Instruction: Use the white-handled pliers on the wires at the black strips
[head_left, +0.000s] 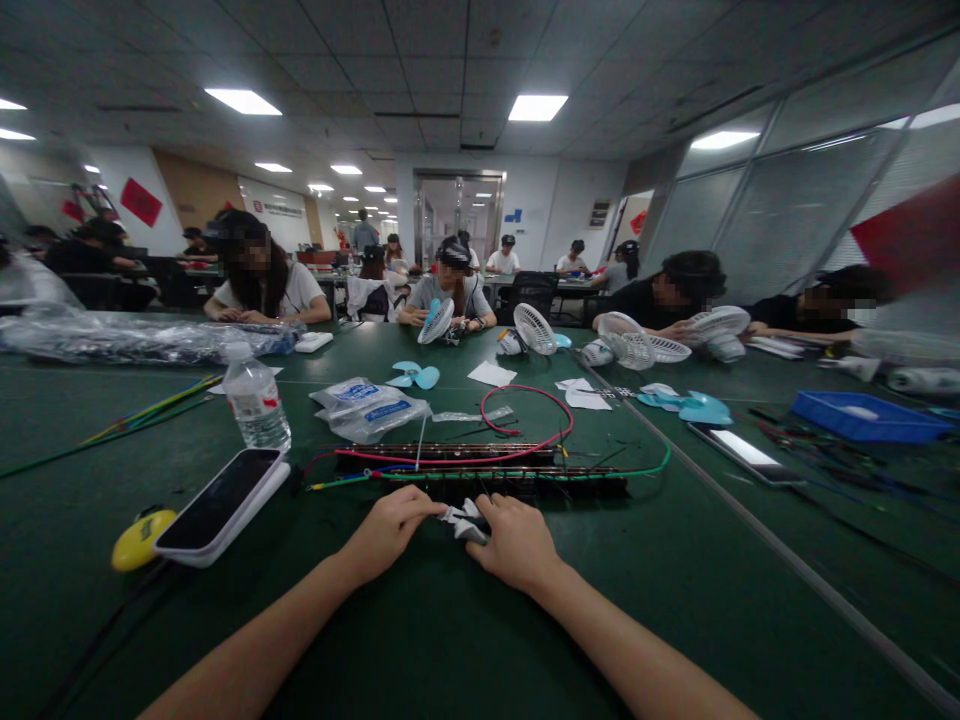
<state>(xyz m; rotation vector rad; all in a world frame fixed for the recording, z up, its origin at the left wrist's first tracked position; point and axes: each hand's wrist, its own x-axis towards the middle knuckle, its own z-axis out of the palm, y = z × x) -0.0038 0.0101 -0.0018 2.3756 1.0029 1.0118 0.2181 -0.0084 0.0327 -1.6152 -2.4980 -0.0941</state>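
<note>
My left hand (388,532) and my right hand (517,543) meet low at the centre of the green table (420,620). Both are closed around a small white part (465,521) held between them; what the part is I cannot make out. Just beyond the hands lies a long dark strip (480,470) with red, green and blue wires (525,430) looping off it.
A phone in a white case (223,503) and a yellow object (139,540) lie left, with a water bottle (256,400) and plastic bags (371,408) behind. Another phone (742,452) and a blue tray (862,415) sit right. Several people work on small fans (534,328) across the table.
</note>
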